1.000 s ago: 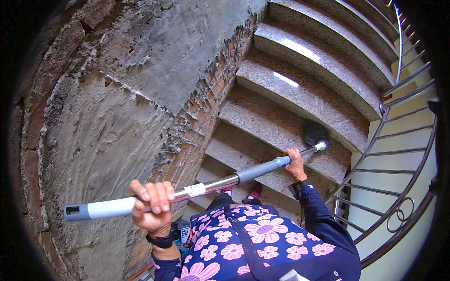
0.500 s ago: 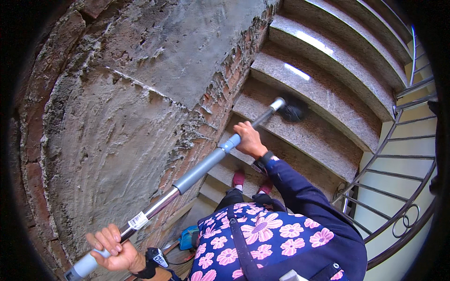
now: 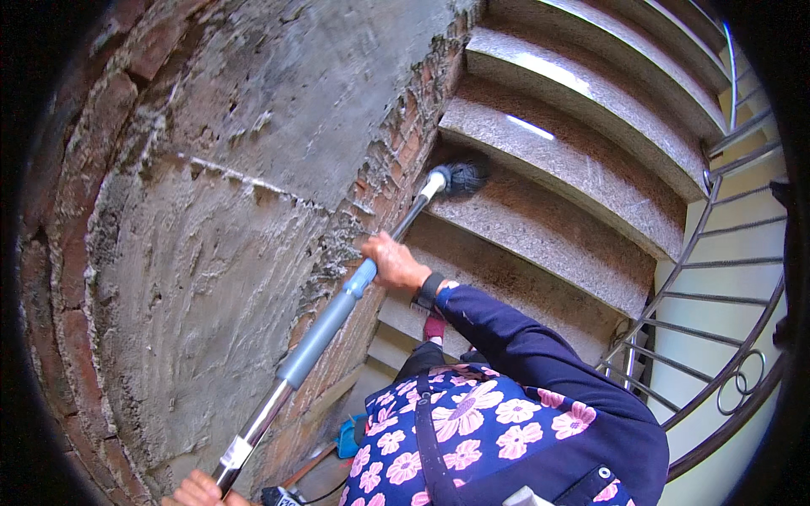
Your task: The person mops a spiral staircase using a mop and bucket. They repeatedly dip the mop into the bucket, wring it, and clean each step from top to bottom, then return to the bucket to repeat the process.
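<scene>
A long mop slants across the view, its handle point(image 3: 319, 336) part grey sleeve and part shiny metal. Its dark, stringy head point(image 3: 466, 175) rests on a speckled stone step point(image 3: 540, 228), close to the wall side. My right hand point(image 3: 393, 260) is wrapped round the upper shaft, just above the light-blue collar. Down at the lower edge, my left hand point(image 3: 202, 489) grips the other end of the handle; the picture's rim cuts off part of it.
A rough, part-plastered brick wall point(image 3: 228, 253) borders the stairs on the left. Metal railing point(image 3: 713, 266) curves along the right. Curved steps point(image 3: 582, 93) rise ahead. A blue object point(image 3: 350, 436) lies low beside my apron point(image 3: 460, 422). A reddish shoe point(image 3: 434, 327) stands on a lower step.
The mop head has slid left along the step toward the wall. My right hand has moved left and slightly down; my left hand has moved lower, partly out of the picture.
</scene>
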`<action>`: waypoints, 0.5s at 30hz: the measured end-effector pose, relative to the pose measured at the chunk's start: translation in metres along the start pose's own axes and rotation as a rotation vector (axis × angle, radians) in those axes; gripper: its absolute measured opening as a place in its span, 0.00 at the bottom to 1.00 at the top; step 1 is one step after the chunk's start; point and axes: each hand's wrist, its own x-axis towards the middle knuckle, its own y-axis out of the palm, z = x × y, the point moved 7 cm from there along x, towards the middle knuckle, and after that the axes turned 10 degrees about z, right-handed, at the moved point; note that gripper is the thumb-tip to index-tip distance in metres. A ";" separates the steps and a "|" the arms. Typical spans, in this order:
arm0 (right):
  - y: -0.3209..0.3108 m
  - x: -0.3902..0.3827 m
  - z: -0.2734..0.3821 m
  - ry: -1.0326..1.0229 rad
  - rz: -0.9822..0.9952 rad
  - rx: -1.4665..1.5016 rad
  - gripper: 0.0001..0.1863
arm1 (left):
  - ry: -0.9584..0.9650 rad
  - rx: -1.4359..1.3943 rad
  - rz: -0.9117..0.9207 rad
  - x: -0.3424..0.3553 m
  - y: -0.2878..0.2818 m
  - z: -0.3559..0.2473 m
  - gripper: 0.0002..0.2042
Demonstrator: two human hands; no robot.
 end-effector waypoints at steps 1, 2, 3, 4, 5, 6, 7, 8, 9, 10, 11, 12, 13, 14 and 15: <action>-0.001 -0.007 0.012 -0.004 -0.039 0.043 0.08 | 0.019 -0.138 0.025 0.007 -0.002 -0.006 0.17; 0.000 -0.015 0.021 -0.007 -0.003 0.058 0.08 | 0.031 -0.169 0.018 0.012 -0.005 -0.012 0.17; 0.001 -0.022 0.029 0.004 0.053 0.069 0.09 | 0.045 -0.200 0.015 0.017 -0.008 -0.016 0.17; -0.001 -0.032 0.036 0.000 0.080 0.093 0.09 | 0.058 -0.206 -0.047 0.019 -0.014 -0.019 0.17; -0.005 -0.043 0.042 -0.033 0.084 0.121 0.09 | 0.071 -0.265 -0.039 0.023 -0.015 -0.019 0.17; -0.003 -0.050 0.042 0.021 0.184 0.068 0.08 | 0.109 -0.247 -0.062 0.022 -0.016 -0.024 0.17; -0.006 -0.062 0.040 0.052 0.239 0.088 0.08 | 0.147 -0.234 -0.084 0.021 -0.016 -0.028 0.17; -0.017 -0.074 0.040 0.025 0.192 0.112 0.08 | 0.175 -0.238 -0.006 0.019 -0.007 -0.033 0.17; -0.024 -0.086 0.038 0.026 0.217 0.109 0.08 | 0.210 -0.230 0.068 0.016 0.003 -0.040 0.19; -0.032 -0.095 0.037 0.020 0.224 0.107 0.08 | 0.232 -0.255 0.113 0.012 0.013 -0.049 0.20; -0.036 -0.106 0.035 0.030 0.287 0.088 0.09 | 0.255 -0.276 0.152 0.006 0.024 -0.060 0.21; -0.046 -0.118 0.034 0.026 0.248 0.103 0.09 | 0.323 -0.338 0.142 -0.001 0.031 -0.068 0.21; -0.051 -0.128 0.033 0.025 0.266 0.094 0.11 | 0.371 -0.302 0.183 -0.004 0.042 -0.078 0.20; -0.059 -0.138 0.032 0.033 0.189 0.125 0.12 | 0.399 -0.355 0.202 -0.004 0.050 -0.081 0.19; -0.065 -0.148 0.031 0.048 0.124 0.143 0.13 | 0.427 -0.409 0.221 -0.003 0.057 -0.084 0.18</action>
